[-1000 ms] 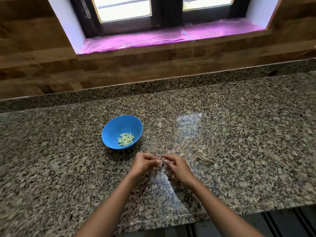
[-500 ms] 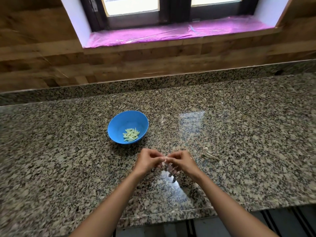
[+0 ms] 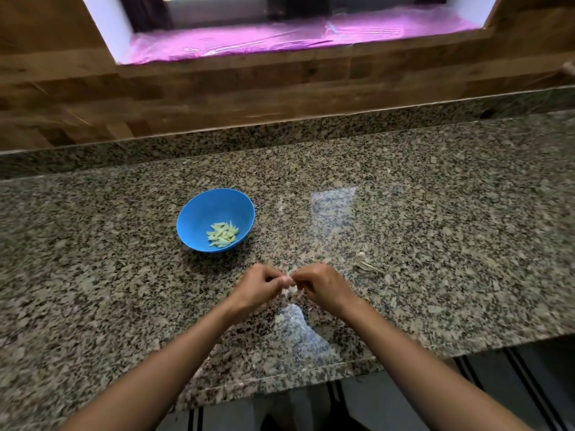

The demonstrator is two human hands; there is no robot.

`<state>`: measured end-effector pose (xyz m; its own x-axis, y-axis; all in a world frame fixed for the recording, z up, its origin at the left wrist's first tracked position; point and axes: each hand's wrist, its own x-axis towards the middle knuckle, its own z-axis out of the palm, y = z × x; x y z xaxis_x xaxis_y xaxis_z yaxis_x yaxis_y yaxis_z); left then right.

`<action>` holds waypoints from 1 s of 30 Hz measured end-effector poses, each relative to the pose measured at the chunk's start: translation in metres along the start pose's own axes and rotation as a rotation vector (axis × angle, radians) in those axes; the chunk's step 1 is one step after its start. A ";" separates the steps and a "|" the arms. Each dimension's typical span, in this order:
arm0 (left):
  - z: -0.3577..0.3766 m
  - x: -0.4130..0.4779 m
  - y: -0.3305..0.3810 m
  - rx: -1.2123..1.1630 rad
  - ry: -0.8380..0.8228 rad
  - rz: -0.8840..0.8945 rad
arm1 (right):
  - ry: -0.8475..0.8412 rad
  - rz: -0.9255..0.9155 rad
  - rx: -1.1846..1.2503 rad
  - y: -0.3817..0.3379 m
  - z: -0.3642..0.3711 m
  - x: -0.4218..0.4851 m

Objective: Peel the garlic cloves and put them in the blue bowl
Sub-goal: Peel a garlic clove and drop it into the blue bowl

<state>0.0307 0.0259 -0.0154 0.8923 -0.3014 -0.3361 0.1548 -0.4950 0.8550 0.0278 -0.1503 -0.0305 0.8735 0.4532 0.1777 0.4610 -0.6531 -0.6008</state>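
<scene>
Both hands meet over the granite counter (image 3: 435,213), the left hand (image 3: 256,286) and right hand (image 3: 323,283) pinching a small pale garlic clove (image 3: 287,279) between their fingertips, though blur hides its exact shape. The blue bowl (image 3: 199,213), holding peeled cloves (image 3: 223,234), sits just beyond them to the left.

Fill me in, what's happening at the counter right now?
A person is peeling garlic. The left hand and right hand meet over the granite counter, pinching a small pale clove between their fingertips. The blue bowl sits behind and to the left, already holding a small heap of peeled cloves. Some dry skins lie to the right of the hands.
</scene>
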 end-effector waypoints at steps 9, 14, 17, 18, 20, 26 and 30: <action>0.000 -0.001 -0.002 0.198 0.279 0.266 | -0.177 0.518 0.829 -0.005 -0.005 0.007; 0.006 -0.001 -0.004 0.104 0.387 0.206 | -0.021 0.609 0.884 -0.013 0.002 0.010; 0.014 -0.002 -0.003 0.260 0.370 0.261 | 0.028 0.596 0.820 -0.011 0.006 0.012; 0.016 -0.002 -0.003 0.312 0.375 0.282 | 0.038 0.598 0.791 -0.011 0.006 0.012; 0.020 -0.002 -0.004 0.422 0.372 0.326 | 0.055 0.621 0.741 -0.010 0.009 0.010; 0.024 0.000 0.001 0.418 0.385 0.294 | 0.049 0.615 0.588 -0.005 0.014 0.004; 0.024 -0.001 0.000 0.328 0.393 0.278 | 0.011 0.565 0.513 -0.007 0.009 0.001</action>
<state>0.0199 0.0068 -0.0241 0.9807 -0.1626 0.1090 -0.1917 -0.6859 0.7020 0.0242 -0.1398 -0.0332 0.9579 0.1260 -0.2581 -0.1844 -0.4192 -0.8890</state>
